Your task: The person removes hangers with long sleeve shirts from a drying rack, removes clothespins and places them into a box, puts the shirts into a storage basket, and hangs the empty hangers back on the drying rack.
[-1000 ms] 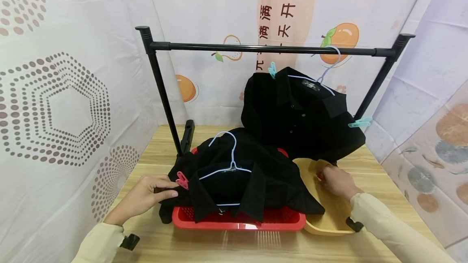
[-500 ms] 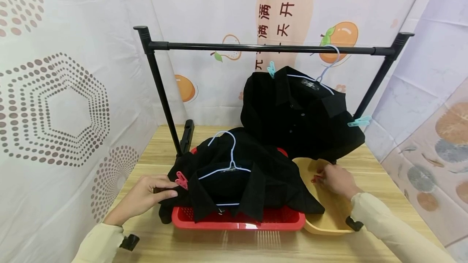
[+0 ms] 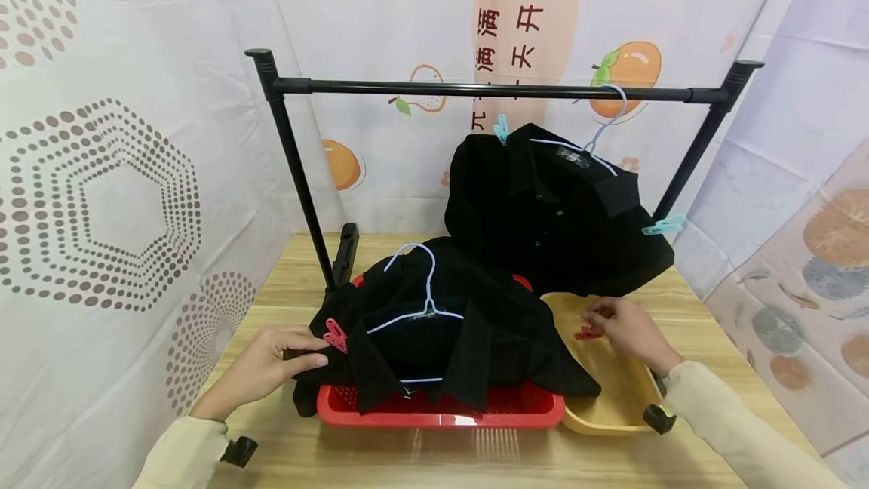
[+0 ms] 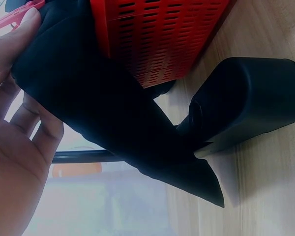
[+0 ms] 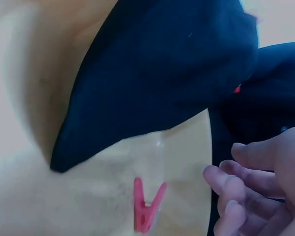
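Observation:
A black shirt (image 3: 516, 353) on a pale blue hanger (image 3: 429, 300) lies over a red basket (image 3: 441, 419). A pink clothespin (image 3: 336, 336) is clipped at its left shoulder. There my left hand (image 3: 261, 368) pinches the cloth beside the clip, thumb and fingers on opposite sides; the left wrist view shows the sleeve (image 4: 113, 118) hanging down. My right hand (image 3: 631, 330) hovers over a yellow basin (image 3: 614, 425) with loosely bent fingers. In the right wrist view a red clothespin (image 5: 146, 209) lies in the basin, apart from the fingertips (image 5: 212, 177).
Behind stands a black rack (image 3: 434, 87). A second black shirt (image 3: 543, 217) hangs from its bar at the right, with light blue clothespins (image 3: 664, 225) at both shoulders. The rack's foot (image 4: 246, 103) stands beside the red basket. The shirt's other sleeve overlaps the basin.
My right hand has drawn back slightly and its fingers have spread, so more of the red clothespin in the basin shows. My left hand has kept its place on the shirt.

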`<state>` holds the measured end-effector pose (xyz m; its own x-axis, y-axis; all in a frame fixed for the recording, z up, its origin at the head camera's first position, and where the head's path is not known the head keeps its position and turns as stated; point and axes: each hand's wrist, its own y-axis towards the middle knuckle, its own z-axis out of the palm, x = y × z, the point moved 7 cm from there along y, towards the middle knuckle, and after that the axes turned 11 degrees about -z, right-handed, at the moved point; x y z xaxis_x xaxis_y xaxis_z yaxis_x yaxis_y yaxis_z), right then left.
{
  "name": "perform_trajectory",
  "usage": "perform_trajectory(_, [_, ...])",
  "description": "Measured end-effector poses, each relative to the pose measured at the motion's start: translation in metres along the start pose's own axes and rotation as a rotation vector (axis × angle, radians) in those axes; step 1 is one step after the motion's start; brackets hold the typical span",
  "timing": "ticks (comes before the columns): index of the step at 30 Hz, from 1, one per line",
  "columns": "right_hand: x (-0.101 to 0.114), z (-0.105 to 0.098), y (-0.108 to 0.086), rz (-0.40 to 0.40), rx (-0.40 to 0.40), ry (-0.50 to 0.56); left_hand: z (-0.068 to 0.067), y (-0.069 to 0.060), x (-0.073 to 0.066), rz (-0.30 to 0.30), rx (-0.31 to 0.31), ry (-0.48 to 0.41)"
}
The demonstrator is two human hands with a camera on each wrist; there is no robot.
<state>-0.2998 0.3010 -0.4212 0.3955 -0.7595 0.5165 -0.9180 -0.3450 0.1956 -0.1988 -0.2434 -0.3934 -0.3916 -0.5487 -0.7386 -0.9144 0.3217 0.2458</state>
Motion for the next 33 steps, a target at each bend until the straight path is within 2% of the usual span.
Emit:
perform_trajectory(3, [0.007,-0.004,-0.002,0.014,-0.026,0.026,0.0,0.0,0.002,-0.008,0.005,0.004])
perform_trajectory(9, [0.025,-0.011,-0.006,-0.009,-0.062,0.037,0.001,-0.001,0.004,-0.037,0.005,0.017])
perform_trajectory(18, [0.048,-0.019,-0.01,-0.043,-0.124,0.031,0.0,-0.001,0.0,-0.012,-0.008,0.022])
perform_trajectory(33, [0.091,-0.02,-0.018,-0.135,-0.202,0.105,0.001,-0.002,-0.004,0.0,-0.008,0.016])
